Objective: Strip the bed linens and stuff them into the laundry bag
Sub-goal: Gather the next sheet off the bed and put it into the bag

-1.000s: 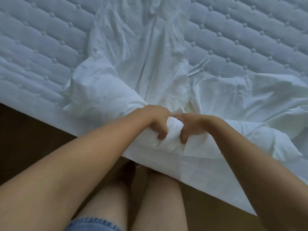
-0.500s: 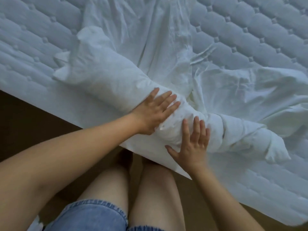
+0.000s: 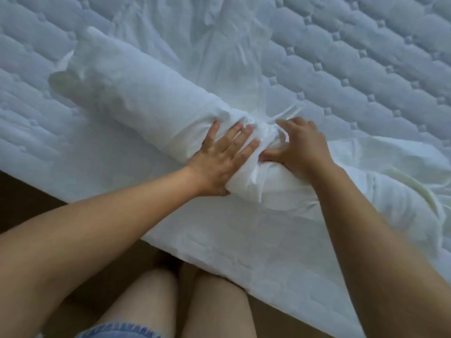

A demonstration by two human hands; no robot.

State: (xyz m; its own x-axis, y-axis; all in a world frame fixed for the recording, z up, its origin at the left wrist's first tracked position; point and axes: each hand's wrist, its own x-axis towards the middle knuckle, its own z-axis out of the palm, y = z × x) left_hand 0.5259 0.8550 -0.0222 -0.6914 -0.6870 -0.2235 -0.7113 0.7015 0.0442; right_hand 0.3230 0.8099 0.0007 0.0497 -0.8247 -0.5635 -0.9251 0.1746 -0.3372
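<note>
Your left hand point(image 3: 219, 164) lies flat on the rolled sheet point(image 3: 146, 106), fingers straight and spread, pressing down near the middle of the roll. Your right hand point(image 3: 303, 147) is just beside it, fingers and thumb curled round the bunched cloth. The sheet runs slantwise across the quilted mattress point(image 3: 366, 59), near the edge, with loose folds trailing off right. Below the edge there's brown floor point(image 3: 22, 198).
</note>
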